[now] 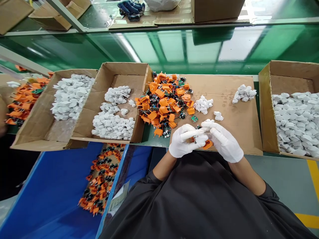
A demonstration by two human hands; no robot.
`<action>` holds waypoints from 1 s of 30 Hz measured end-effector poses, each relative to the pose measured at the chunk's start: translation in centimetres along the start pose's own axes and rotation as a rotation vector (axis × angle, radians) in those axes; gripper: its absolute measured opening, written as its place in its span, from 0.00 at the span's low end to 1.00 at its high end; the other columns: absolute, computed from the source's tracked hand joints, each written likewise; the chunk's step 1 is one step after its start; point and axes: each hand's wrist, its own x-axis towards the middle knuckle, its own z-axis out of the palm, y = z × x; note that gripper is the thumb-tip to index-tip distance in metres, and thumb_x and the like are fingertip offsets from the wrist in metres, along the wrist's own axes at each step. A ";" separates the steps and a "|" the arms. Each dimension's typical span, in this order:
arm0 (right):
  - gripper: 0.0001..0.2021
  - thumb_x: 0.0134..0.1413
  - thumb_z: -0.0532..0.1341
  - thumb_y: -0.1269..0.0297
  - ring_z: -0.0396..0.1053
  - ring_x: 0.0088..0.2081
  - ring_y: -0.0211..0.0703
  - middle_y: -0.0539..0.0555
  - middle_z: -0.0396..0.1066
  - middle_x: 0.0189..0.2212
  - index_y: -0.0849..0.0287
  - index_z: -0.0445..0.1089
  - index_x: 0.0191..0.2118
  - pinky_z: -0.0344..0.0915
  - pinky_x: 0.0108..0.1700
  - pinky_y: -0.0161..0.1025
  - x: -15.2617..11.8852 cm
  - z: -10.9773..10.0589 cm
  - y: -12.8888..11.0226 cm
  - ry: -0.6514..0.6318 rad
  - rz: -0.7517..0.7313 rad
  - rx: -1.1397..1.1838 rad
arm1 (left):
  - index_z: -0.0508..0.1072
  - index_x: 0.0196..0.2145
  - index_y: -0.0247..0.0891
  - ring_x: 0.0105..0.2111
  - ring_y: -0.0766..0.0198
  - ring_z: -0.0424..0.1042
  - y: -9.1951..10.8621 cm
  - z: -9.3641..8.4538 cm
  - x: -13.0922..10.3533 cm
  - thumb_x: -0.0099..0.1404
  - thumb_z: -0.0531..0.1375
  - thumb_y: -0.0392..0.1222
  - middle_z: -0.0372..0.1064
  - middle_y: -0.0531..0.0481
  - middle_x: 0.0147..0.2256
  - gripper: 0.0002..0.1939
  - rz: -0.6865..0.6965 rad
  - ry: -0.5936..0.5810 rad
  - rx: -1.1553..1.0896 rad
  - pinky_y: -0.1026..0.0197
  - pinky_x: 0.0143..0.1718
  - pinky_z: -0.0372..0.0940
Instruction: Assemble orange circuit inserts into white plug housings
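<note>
My left hand (183,140) and my right hand (224,139), both in white gloves, meet at the front edge of a cardboard sheet (239,122). Their fingers are closed around a small white piece (202,136); its exact shape is partly covered by the fingertips. Just under the hands shows an orange plug part (208,144). To the left of them lies a heap of orange plug parts (163,103) with circuit boards. Small white pieces (203,105) are piled beyond my hands, and a smaller clump (218,116) sits nearer.
Two cardboard boxes (84,127) (40,132) of white pieces stand left, another box (264,109) right. Below left, a blue bin (62,186) holds orange parts. A shelf (159,28) runs across the back. A blurred hand (3,113) shows at the far left.
</note>
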 end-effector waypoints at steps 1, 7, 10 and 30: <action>0.18 0.61 0.59 0.50 0.71 0.53 0.47 0.54 0.73 0.52 0.51 0.72 0.53 0.69 0.56 0.45 0.0 0.0 0.0 -0.014 0.002 0.007 | 0.74 0.46 0.44 0.31 0.66 0.72 0.0 0.0 0.0 0.60 0.68 0.48 0.73 0.53 0.32 0.17 -0.030 0.007 -0.028 0.64 0.33 0.68; 0.18 0.51 0.69 0.53 0.75 0.46 0.45 0.52 0.77 0.42 0.51 0.74 0.47 0.72 0.51 0.44 0.4 0.7 -0.4 -0.032 0.024 0.084 | 0.77 0.37 0.40 0.30 0.65 0.70 0.3 0.5 -0.2 0.60 0.64 0.59 0.74 0.50 0.32 0.19 -0.263 0.042 -0.246 0.61 0.32 0.66; 0.19 0.49 0.70 0.52 0.75 0.43 0.44 0.51 0.77 0.40 0.51 0.73 0.46 0.73 0.49 0.43 0.7 1.1 -0.6 -0.003 0.043 0.123 | 0.77 0.43 0.41 0.30 0.65 0.69 0.1 0.7 -0.4 0.57 0.65 0.62 0.72 0.50 0.32 0.25 -0.280 0.040 -0.336 0.62 0.31 0.65; 0.21 0.46 0.72 0.54 0.75 0.35 0.40 0.51 0.75 0.34 0.56 0.69 0.45 0.74 0.39 0.39 0.3 1.5 -1.2 -0.102 0.151 0.119 | 0.77 0.37 0.41 0.27 0.68 0.67 0.3 -0.5 0.7 0.57 0.69 0.51 0.71 0.54 0.27 0.15 -0.143 -0.115 -0.243 0.65 0.29 0.63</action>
